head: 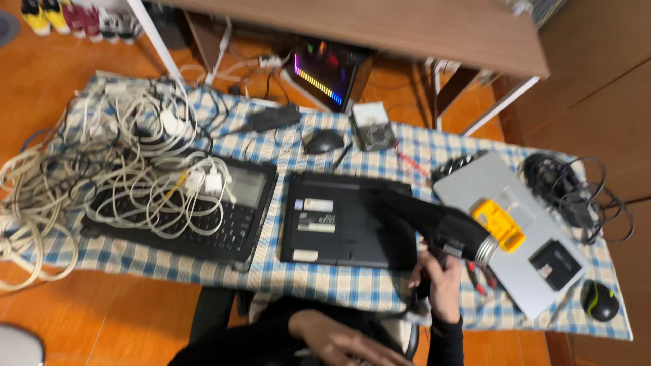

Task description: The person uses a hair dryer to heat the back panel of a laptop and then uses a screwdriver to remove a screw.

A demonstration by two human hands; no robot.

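Left hand: the left hand [339, 342] lies low at the bottom edge, nearest the camera, over dark clothing; blurred, fingers loosely curled, and whether it holds anything I cannot tell.
Right hand: the right hand [441, 285] is closed around the grip of a black heat gun [441, 224], at the near edge of the cloth.
Heat gun: its body slants across the right corner of the closed black laptop [346, 220]; its metal nozzle points right, toward the silver laptop [505, 271].
Silver laptop: lies tilted at the right, carrying a yellow tool [500, 225] and a small black square part [555, 264].
Surface: a blue and white checked cloth [169, 261] covers a low desk.
Left of cloth: an open black laptop [224, 217] is buried under a heap of white cables [129, 156] that spills off the edge.
Far edge: a black mouse [324, 141], a black adapter [273, 118] and a small fan part [374, 129].
Right edge: a coil of black cables [569, 186] and a black mouse with a green stripe [599, 300].
Room: orange tiled floor [88, 318]; a wooden table [407, 27] with white legs stands beyond, a lit computer case [325, 71] under it; shoes [68, 17] in the top left corner.
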